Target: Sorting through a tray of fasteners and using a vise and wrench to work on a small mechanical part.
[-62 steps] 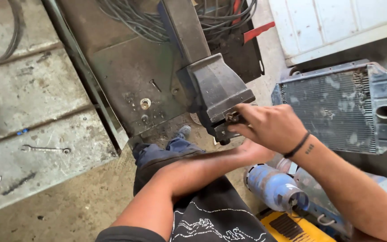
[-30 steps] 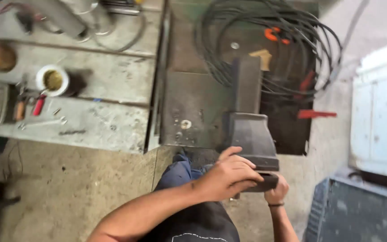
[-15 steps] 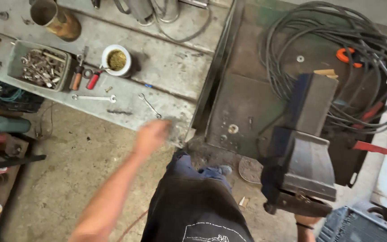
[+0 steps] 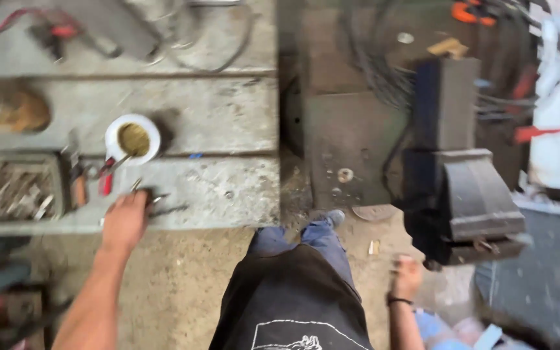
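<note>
The right hand point(image 4: 407, 275) has come off the dark grey bench vise point(image 4: 471, 204) and now hangs just below its near end, fingers loosely curled around nothing. The left hand point(image 4: 124, 221) has swung over to the near edge of the worn grey metal workbench point(image 4: 228, 129) and lies on a thin metal spanner point(image 4: 160, 204) there; blur hides whether its fingers have closed. Just beyond stand a white round tub of brownish paste point(image 4: 133, 139) and a tray of loose bolts point(image 4: 14, 190).
</note>
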